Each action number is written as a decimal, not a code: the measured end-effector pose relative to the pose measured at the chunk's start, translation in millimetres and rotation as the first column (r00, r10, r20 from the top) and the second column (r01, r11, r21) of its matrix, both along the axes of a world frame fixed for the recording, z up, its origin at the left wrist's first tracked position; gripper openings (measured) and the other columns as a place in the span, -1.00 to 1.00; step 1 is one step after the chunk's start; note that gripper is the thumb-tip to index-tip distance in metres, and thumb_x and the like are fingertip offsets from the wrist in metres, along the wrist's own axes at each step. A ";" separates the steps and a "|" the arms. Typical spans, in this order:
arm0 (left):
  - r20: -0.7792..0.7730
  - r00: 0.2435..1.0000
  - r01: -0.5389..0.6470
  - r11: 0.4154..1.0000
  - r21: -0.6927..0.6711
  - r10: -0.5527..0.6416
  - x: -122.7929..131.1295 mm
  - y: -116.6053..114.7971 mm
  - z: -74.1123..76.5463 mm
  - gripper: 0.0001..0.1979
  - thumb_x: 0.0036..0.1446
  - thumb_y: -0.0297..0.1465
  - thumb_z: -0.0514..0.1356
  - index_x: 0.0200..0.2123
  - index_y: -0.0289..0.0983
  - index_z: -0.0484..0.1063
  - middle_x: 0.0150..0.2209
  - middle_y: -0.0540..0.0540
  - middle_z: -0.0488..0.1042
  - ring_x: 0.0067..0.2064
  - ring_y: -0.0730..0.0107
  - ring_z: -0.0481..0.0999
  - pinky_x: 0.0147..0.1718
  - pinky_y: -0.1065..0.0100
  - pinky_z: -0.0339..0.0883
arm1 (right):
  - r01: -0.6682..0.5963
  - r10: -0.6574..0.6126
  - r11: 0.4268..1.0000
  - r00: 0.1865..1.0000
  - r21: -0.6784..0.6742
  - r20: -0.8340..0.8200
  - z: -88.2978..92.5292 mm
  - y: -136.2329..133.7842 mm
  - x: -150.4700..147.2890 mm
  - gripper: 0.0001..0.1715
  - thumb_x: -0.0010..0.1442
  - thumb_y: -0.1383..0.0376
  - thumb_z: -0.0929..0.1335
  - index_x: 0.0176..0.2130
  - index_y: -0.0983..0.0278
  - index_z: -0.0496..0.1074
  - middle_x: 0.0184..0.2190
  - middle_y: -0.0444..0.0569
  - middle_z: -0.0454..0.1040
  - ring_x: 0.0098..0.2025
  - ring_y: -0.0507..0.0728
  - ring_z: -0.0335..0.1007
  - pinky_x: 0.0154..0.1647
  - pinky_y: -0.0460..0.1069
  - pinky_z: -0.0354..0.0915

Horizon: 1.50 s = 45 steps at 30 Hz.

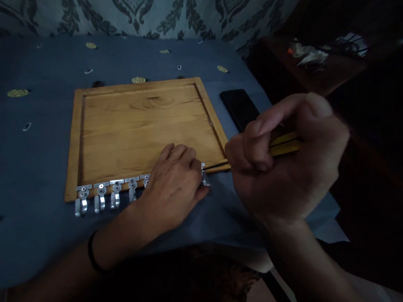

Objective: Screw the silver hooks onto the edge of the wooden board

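Observation:
A wooden board (142, 128) with a raised frame lies on the blue cloth. Several metal hooks (116, 192) line its near edge. My left hand (174, 187) rests over the right part of that edge, fingers bent and pressed together beside the rightmost hook (205, 176); what its fingertips hold, if anything, is hidden. My right hand (287, 157) is wrapped round the yellow handle of a screwdriver (285, 148). The dark shaft points left, and its tip meets the rightmost hook near my left fingers.
A black phone-like object (240, 108) lies right of the board. The blue patterned cloth (16, 154) covers the surface under it. At the upper right, a brown ledge (340, 73) carries crumpled plastic (308, 55). Patterned fabric (159, 8) hangs behind.

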<state>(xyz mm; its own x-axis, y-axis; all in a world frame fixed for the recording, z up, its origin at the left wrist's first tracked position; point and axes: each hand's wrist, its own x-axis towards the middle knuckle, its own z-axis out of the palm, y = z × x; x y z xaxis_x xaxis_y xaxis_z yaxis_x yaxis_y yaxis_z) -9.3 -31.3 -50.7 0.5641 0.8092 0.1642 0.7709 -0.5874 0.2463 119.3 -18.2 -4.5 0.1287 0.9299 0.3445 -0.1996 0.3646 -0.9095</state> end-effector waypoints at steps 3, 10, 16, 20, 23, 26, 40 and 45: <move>0.004 1.000 0.004 1.000 0.002 -0.004 0.0 0.7 0.5 -0.73 0.21 -0.26 0.36 -0.21 -0.39 0.55 -0.18 -0.21 0.49 -0.03 0.03 0.45 0.04 0.07 0.34 | 0.020 -0.020 1.000 0.998 0.000 -0.057 -1.3 2.8 1.0 -0.63 0.30 0.34 0.19 -0.52 0.19 0.33 -0.76 -0.29 -0.05 -0.74 -0.04 -0.16 -0.71 -0.09 -0.12; -0.003 1.000 -0.004 1.000 -0.013 0.004 1.3 1.9 2.1 -0.70 0.15 -0.27 0.40 -0.21 -0.43 0.56 -0.19 -0.22 0.51 -0.01 -0.01 0.46 0.06 0.04 0.35 | -0.053 0.059 0.996 0.994 0.074 -0.093 -14.5 15.0 6.5 -0.67 0.30 0.25 0.25 -0.49 0.18 0.39 -0.77 -0.32 -0.03 -0.76 -0.04 -0.12 -0.74 -0.09 -0.10; 0.019 1.000 -0.004 1.000 0.009 0.004 0.6 0.8 -1.3 -0.71 0.15 -0.29 0.40 -0.21 -0.42 0.56 -0.18 -0.22 0.51 -0.01 -0.02 0.46 0.09 0.02 0.34 | -0.026 0.032 0.998 0.993 0.058 -0.113 -13.8 14.8 0.6 -0.67 0.27 0.29 0.27 -0.52 0.18 0.41 -0.78 -0.30 0.02 -0.74 -0.03 -0.12 -0.71 -0.07 -0.10; 0.004 1.000 -0.004 1.000 0.005 0.004 -0.7 -0.2 -0.4 -0.70 0.15 -0.26 0.40 -0.20 -0.40 0.55 -0.17 -0.22 0.51 0.00 -0.02 0.44 0.11 -0.01 0.32 | -0.035 0.042 0.997 0.995 0.072 -0.092 -14.4 14.5 -3.2 -0.69 0.27 0.26 0.31 -0.50 0.19 0.44 -0.77 -0.29 0.08 -0.73 -0.02 -0.12 -0.69 -0.03 -0.09; -0.019 1.000 -0.021 1.000 0.007 0.021 -4.5 0.5 5.6 -0.59 0.12 -0.15 0.42 -0.18 -0.40 0.54 -0.15 -0.23 0.51 0.03 -0.06 0.42 0.12 -0.03 0.31 | -0.039 0.046 0.996 0.996 0.086 -0.076 -14.9 15.5 -4.0 -0.67 0.28 0.26 0.30 -0.50 0.20 0.44 -0.78 -0.29 0.08 -0.73 -0.02 -0.15 -0.68 -0.03 -0.10; 0.023 0.998 -0.056 0.998 0.001 0.056 -14.0 1.7 15.1 -0.50 0.07 -0.04 0.42 -0.19 -0.38 0.52 -0.15 -0.22 0.50 0.02 -0.03 0.42 0.09 0.00 0.32 | -0.043 0.050 0.995 0.996 0.089 -0.073 -14.9 16.6 -4.5 -0.68 0.28 0.28 0.29 -0.50 0.21 0.43 -0.77 -0.29 0.07 -0.73 -0.03 -0.13 -0.67 -0.02 -0.10; 0.111 0.985 -0.130 0.991 0.002 0.129 -85.7 -15.5 25.7 -0.51 0.28 0.09 0.14 -0.17 -0.23 0.52 -0.04 -0.17 0.52 0.11 0.00 0.47 0.02 0.05 0.43 | 0.016 -0.010 0.995 0.998 0.098 -0.063 -15.0 19.3 -9.5 -0.62 0.28 0.30 0.26 -0.55 0.18 0.42 -0.77 -0.24 0.03 -0.75 -0.02 -0.16 -0.71 -0.01 -0.17; 0.285 0.922 -0.270 0.963 -0.005 0.261 -107.3 -19.8 25.6 -0.69 0.31 -0.10 0.20 -0.11 -0.20 0.55 -0.07 -0.10 0.59 0.06 0.14 0.55 0.02 0.15 0.43 | 0.024 -0.023 0.998 1.000 0.066 -0.014 -13.3 17.2 -10.8 -0.60 0.29 0.31 0.26 -0.56 0.18 0.39 -0.78 -0.25 0.02 -0.75 -0.02 -0.14 -0.70 -0.03 -0.16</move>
